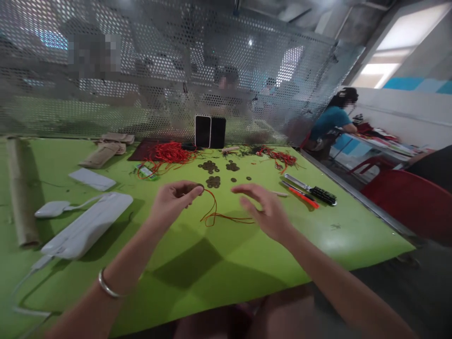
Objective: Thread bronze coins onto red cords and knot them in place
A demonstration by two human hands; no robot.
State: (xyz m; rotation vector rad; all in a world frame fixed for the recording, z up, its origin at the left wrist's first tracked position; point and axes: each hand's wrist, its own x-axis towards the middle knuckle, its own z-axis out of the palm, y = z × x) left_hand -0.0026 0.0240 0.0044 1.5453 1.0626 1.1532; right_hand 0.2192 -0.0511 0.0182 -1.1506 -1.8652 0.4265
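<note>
Between the thumb and fingers of my left hand [180, 195] a dark round coin is pinched, mostly covered by the fingertips. A thin red cord [214, 207] runs from it, loops down and trails right across the green table. My right hand [263, 207] hovers just right of the cord, thumb and fingers apart, with nothing visible in it. Beyond both hands lie piles of dark coins [213, 181], and two single coins [233, 180] rest to the right of them.
A tangle of red cords [169, 153] and a smaller red bundle [282, 157] lie at the back. Two phones [203, 132] lean on the perforated screen. At right are a black-handled tool [323, 194] and an orange pen [303, 197]; at left, a white power strip [88, 226].
</note>
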